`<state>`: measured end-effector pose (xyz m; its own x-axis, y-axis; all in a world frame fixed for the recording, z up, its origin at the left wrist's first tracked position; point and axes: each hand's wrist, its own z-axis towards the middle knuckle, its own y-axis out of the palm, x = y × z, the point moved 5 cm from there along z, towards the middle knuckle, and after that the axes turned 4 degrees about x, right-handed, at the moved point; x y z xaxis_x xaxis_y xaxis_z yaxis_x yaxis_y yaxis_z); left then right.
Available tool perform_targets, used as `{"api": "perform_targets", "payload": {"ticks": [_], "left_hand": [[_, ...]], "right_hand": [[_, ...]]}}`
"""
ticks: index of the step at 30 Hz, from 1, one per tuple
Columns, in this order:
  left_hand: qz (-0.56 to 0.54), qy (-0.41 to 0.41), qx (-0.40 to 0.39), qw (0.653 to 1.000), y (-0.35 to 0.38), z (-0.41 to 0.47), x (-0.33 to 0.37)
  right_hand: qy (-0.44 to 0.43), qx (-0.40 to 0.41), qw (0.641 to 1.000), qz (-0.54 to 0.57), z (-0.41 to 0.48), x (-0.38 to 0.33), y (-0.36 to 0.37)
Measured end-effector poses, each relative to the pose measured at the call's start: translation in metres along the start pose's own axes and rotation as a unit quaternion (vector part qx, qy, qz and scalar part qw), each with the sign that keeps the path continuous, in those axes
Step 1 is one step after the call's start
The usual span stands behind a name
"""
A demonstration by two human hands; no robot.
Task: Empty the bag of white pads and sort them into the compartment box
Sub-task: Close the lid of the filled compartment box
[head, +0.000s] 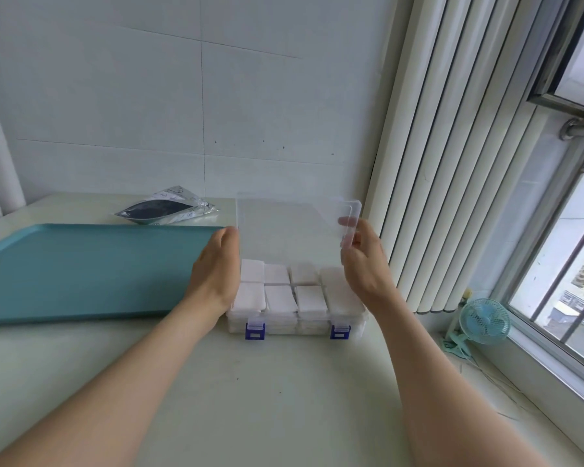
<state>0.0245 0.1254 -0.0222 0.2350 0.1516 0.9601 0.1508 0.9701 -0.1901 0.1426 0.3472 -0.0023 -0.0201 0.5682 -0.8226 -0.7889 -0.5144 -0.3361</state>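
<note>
Two bare forearms reach forward over the pale worktop [277,382]. Compartment box [297,326] sits at centre of worktop, near side facing the person, two blue latches [255,331] hanging unfastened on its front wall. Visible compartments, two rows of four, are all loaded with white pads [312,298], the stacks reaching rim level. Clear lid [290,230] stands raised, hinged along the far side of the box, roughly upright. Left hand [216,264] holds the lid's left edge, back of hand toward camera, fingertips hidden at the edge. Right hand [364,264] pinches the lid's right edge: thumb on the near face, fingers visible through the plastic on the far face. Teal tray [81,271] lies just left of the box, its right end behind the left hand. Bag [164,212], silver with a dark panel, lies flat on the worktop beyond the tray's far rim, near the wall, well apart from the box; its contents cannot be made out. On the right, a small blue clip fan [484,320] sits on the sill below white vertical slats [452,146], beside the window
</note>
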Motion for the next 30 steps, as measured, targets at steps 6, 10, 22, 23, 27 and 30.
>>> {"api": "perform_targets", "payload": {"ticks": [6,10,22,23,27,30], "left_hand": [[-0.114,0.072,0.052,0.989,-0.018,-0.008,0.02],[-0.049,0.122,0.018,0.991,-0.019,-0.011,0.022],[0.34,0.278,-0.186,0.879,0.023,-0.025,0.005],[0.356,0.277,-0.205,0.869,0.025,-0.029,0.004],[0.392,0.266,-0.24,0.847,0.024,-0.034,0.004],[0.414,0.266,-0.264,0.829,0.021,-0.041,0.006]], "right_hand": [[-0.047,0.092,0.979,0.176,-0.018,-0.037,-0.021],[-0.005,0.075,0.951,0.301,-0.023,-0.048,-0.03],[-0.068,-0.193,0.913,-0.353,-0.032,-0.02,0.025],[-0.065,-0.198,0.912,-0.354,-0.033,-0.018,0.026],[-0.1,-0.182,0.899,-0.386,-0.032,-0.019,0.027],[-0.125,-0.159,0.89,-0.41,-0.032,-0.028,0.027]]}}
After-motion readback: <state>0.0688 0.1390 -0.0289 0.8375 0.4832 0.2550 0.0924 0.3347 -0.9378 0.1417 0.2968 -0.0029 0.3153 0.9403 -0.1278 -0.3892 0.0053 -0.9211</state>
